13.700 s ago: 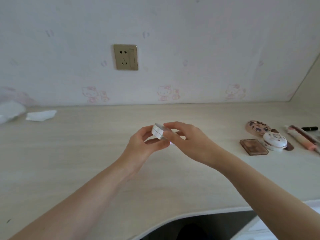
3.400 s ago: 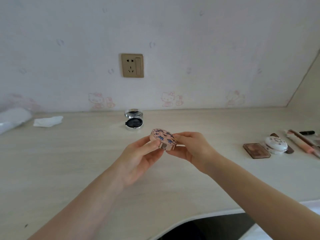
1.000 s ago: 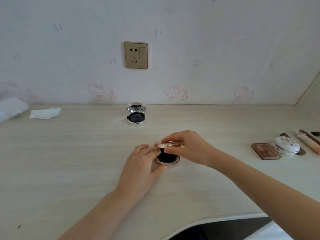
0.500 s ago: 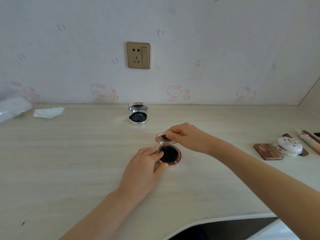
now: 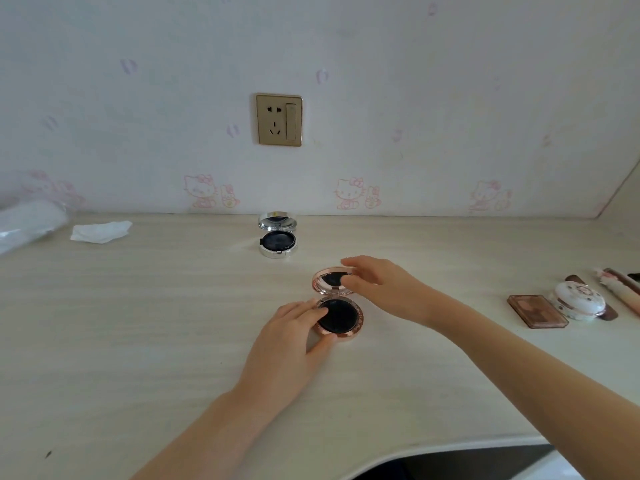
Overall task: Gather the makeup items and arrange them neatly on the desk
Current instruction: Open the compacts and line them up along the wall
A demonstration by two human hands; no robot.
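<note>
A rose-gold round compact [image 5: 341,318] lies in the middle of the desk [image 5: 138,323], its mirrored lid swung up and back. My left hand [image 5: 291,341] holds the base at its left side, fingers and thumb curled round the rim. My right hand [image 5: 377,285] pinches the raised lid from the right. Behind it, near the wall, a silver compact [image 5: 277,238] stands open. At the right lie a brown square palette [image 5: 536,310], a white domed compact [image 5: 579,301] and pink tubes [image 5: 620,289].
A crumpled white tissue [image 5: 101,231] and a clear plastic bag [image 5: 24,225] lie at the far left by the wall. A wall socket [image 5: 279,120] sits above the desk. The curved front edge of the desk [image 5: 433,448] runs at the bottom right.
The rose-gold compact went from held in the air to resting on the desk. Over the last second my right hand has swung its lid up and open.
</note>
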